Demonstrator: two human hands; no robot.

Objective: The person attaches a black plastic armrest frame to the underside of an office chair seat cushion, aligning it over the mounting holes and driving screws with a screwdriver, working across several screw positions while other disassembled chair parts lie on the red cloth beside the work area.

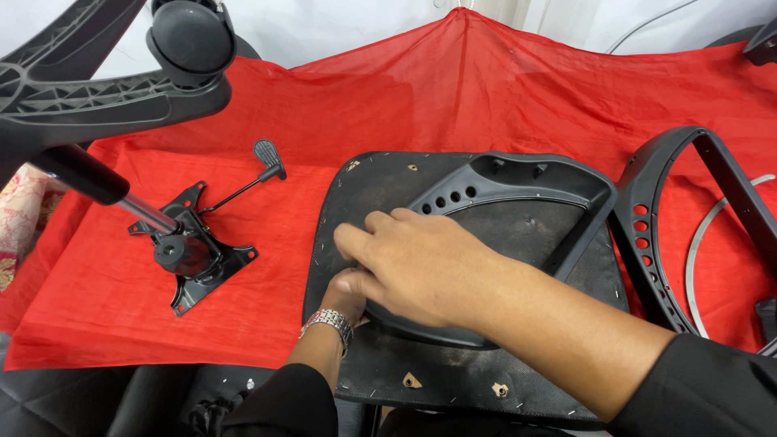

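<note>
The black moulded-plastic armrest loop with a row of round holes (518, 190) lies flat on the upturned black seat base with stapled fabric edges (380, 182), at the centre of the view. My right hand (421, 271) presses palm-down on the loop's near bar, fingers spread flat and not curled round anything; my left hand (344, 293), wearing a metal-link wristband, is tucked beneath the right at about 7 o'clock, its thumb against the bar's underside, though whether its fingers are closed on the bar I cannot tell. To seat the piece well, I judge that even downward pressure should keep it flat and steady on the base. At 3 o'clock a second black armrest loop (655, 235) lies on the red cloth (486, 89), with a thin curved metal band (698, 243) just beyond it. At 9 o'clock rests the black steel tilt mechanism with lever (198, 259), a gas cylinder (97, 182) standing in it, and at 11 o'clock the black star base with a castor (186, 36).
</note>
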